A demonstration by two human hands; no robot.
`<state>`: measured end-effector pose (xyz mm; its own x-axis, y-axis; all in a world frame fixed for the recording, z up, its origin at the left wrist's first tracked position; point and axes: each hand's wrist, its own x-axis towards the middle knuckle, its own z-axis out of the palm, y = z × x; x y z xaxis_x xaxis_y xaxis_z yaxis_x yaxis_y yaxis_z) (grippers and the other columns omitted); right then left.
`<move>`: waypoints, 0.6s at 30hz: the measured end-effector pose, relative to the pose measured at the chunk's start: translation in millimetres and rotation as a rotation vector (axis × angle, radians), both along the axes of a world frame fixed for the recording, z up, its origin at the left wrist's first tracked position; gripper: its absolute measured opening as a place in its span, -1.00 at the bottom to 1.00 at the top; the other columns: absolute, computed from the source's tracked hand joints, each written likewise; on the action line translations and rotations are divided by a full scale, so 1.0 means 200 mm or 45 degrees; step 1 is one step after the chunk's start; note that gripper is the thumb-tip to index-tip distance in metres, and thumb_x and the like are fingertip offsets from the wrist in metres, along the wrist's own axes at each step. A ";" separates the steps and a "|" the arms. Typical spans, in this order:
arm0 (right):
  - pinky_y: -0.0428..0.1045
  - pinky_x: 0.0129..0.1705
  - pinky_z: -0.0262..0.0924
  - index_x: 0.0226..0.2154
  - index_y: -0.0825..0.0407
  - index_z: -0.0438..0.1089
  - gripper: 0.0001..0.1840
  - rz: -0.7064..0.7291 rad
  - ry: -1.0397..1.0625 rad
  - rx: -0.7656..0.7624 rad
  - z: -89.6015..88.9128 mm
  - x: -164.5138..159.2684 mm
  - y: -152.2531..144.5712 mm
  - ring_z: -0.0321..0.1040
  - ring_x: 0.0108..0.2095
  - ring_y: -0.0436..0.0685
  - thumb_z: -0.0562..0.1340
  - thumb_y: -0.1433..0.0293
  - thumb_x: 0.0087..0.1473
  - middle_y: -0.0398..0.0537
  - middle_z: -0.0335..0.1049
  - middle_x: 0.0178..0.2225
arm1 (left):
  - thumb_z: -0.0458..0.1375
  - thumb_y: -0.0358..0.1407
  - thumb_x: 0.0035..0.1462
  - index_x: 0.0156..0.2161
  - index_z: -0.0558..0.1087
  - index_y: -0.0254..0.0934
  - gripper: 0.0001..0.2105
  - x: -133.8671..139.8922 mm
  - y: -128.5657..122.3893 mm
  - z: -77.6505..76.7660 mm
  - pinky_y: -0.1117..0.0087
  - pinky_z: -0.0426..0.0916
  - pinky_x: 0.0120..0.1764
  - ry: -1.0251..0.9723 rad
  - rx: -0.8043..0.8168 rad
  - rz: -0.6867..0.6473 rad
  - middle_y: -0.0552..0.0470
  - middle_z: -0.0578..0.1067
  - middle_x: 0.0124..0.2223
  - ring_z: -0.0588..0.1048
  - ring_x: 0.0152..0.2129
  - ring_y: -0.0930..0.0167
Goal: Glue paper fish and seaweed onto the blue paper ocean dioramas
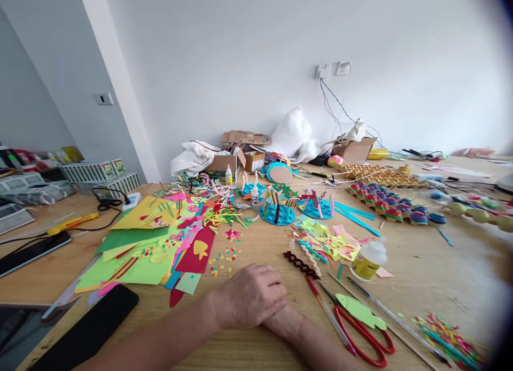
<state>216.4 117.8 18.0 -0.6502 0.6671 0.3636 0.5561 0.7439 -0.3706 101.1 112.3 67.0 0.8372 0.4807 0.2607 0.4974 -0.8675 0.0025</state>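
Observation:
Near the front edge of the table, my left hand [253, 295] lies over my right hand [282, 318], its fingers curled around it. Most of the right hand's fingers are hidden underneath. Just right of them are a red-tipped clear pen [329, 313] and red-handled scissors [360, 343], with a pale green paper fish [358, 309] lying across the scissors. Beyond these stands a white glue bottle [367, 261] with a yellow label. A twisted brown pipe cleaner [301, 264] lies ahead of the hands. Small coloured paper dots [224, 261] are scattered to the left.
Coloured paper sheets [140, 264] and a black phone [88, 328] lie at left. Behind stand blue decorated bases [276, 215], a small glue bottle [254, 194] and cardboard boxes [355, 149]. Painted egg-carton strips [395, 205] sit at right, with paper scraps [331, 240] nearer.

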 end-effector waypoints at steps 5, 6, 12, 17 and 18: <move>0.07 -0.24 0.24 -0.14 0.04 0.26 -0.73 -0.163 -0.082 -0.004 0.02 -0.02 -0.01 0.28 -0.23 0.06 0.07 0.31 0.09 0.00 0.27 -0.12 | -0.02 -0.37 0.08 -0.30 0.34 -0.36 -0.87 0.04 -0.08 0.05 0.34 0.22 -0.18 -0.035 0.171 -0.228 0.00 0.41 -0.31 0.33 -0.31 0.39; 0.02 -0.29 0.25 -0.19 0.04 0.29 -0.76 -0.177 -0.101 -0.006 0.03 -0.02 -0.01 0.29 -0.28 0.04 0.07 0.31 0.09 -0.02 0.31 -0.18 | -0.04 -0.40 0.09 -0.31 0.34 -0.37 -0.86 0.04 -0.10 0.06 0.35 0.22 -0.19 -0.048 0.216 -0.288 0.01 0.41 -0.33 0.33 -0.33 0.41; -0.09 -0.65 -0.10 -0.58 0.04 0.34 -0.77 -0.271 -0.466 -0.108 0.20 0.02 -0.02 0.18 -0.64 -0.01 0.05 0.53 -0.02 -0.14 0.33 -0.62 | -0.09 -0.45 0.15 -0.40 0.35 -0.41 -0.81 0.06 -0.19 0.07 0.53 0.20 -0.20 -0.272 0.201 -0.493 0.06 0.42 -0.41 0.34 -0.41 0.55; -0.08 -0.55 -0.09 -0.44 0.02 0.35 -0.83 -0.447 -0.662 -0.220 0.30 0.25 -0.10 0.35 -0.44 0.11 0.08 0.53 -0.08 -0.05 0.42 -0.41 | -0.08 -0.45 0.16 -0.40 0.34 -0.38 -0.82 0.02 -0.20 0.05 0.52 0.22 -0.30 -0.326 0.230 -0.457 0.11 0.40 -0.48 0.33 -0.49 0.57; -0.08 -0.53 -0.08 -0.44 0.02 0.34 -0.83 -0.488 -0.704 -0.263 0.30 0.30 -0.11 0.36 -0.40 0.13 0.08 0.54 -0.08 -0.03 0.43 -0.40 | -0.06 -0.44 0.14 -0.37 0.34 -0.37 -0.85 0.01 -0.20 0.05 0.50 0.22 -0.33 -0.303 0.263 -0.435 0.11 0.40 -0.48 0.33 -0.49 0.55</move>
<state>276.8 94.9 78.3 -0.4083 0.9060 -0.1115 0.9127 0.4026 -0.0706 102.7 71.7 76.6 0.8440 0.1054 0.5259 0.1895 -0.9759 -0.1085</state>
